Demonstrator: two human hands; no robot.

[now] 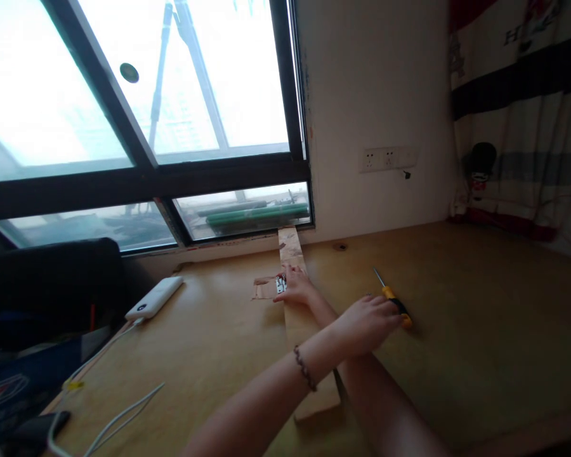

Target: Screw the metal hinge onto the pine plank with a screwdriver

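Note:
My arms are crossed. My left hand [367,320], with a bead bracelet on its wrist, reaches to the right, its fingers curled over the yellow and black handle of a screwdriver [394,299] that lies on the wooden desk [480,330]. My right hand [297,287] reaches left under the left arm and rests on a narrow wooden plank [291,247]. Its fingers press a small metal piece [280,284] at the plank's left edge. The plank runs from the window sill towards me.
A white power bank [155,297] with white cables [118,419] lies on the desk at the left, beside a dark bag [47,285]. A large window fills the back left. Wall sockets [387,158] and a patterned curtain [523,114] are at the right.

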